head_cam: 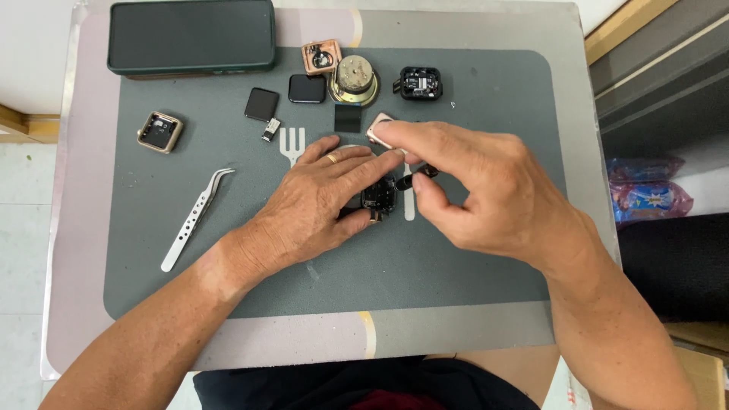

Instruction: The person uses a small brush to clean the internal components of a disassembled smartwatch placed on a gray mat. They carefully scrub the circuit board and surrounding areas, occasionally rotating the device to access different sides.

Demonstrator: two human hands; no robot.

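Two hands meet over the middle of the grey mat [228,266]: the left hand [319,201] presses its fingers down on a small dark watch module [378,197], while the right hand [486,190], just right of it, pinches a thin dark strip [416,177] running toward the mat's right edge.

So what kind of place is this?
Probably a small repair bench for watches and gadgets: tweezers, an opened watch case and loose screens lie on a grey mat.
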